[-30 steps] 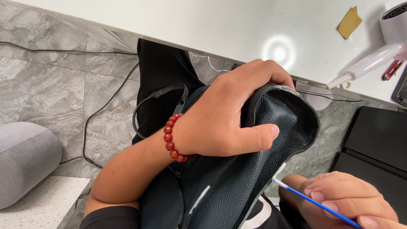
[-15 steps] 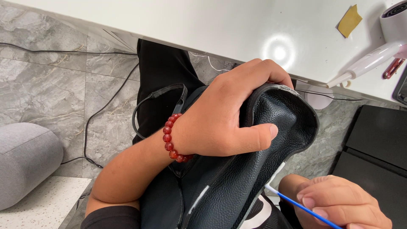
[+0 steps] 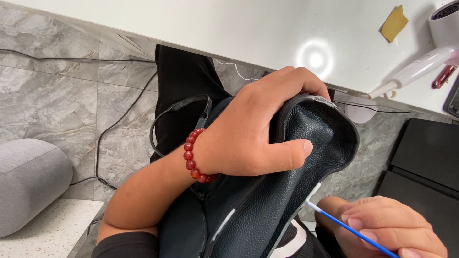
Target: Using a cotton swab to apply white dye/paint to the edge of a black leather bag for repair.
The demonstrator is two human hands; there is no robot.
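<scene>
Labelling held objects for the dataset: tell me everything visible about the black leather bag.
The black pebbled-leather bag looks soft and grainy, with a pale edge line along its seams and a scuffed, worn spot on the top rim. It sits in the person's lap, tilted, with its lower part out of frame. A thin black strap loops out behind it. The left hand grips its upper edge, thumb pressed on the front. The blue swab stick in the right hand points its white tip toward the side seam.

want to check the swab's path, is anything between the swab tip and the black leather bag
Nothing visible does. The white tip of the blue swab, held in the right hand, sits just off the lower edge of the black leather bag. The left hand grips the bag higher up, clear of that gap.
</scene>
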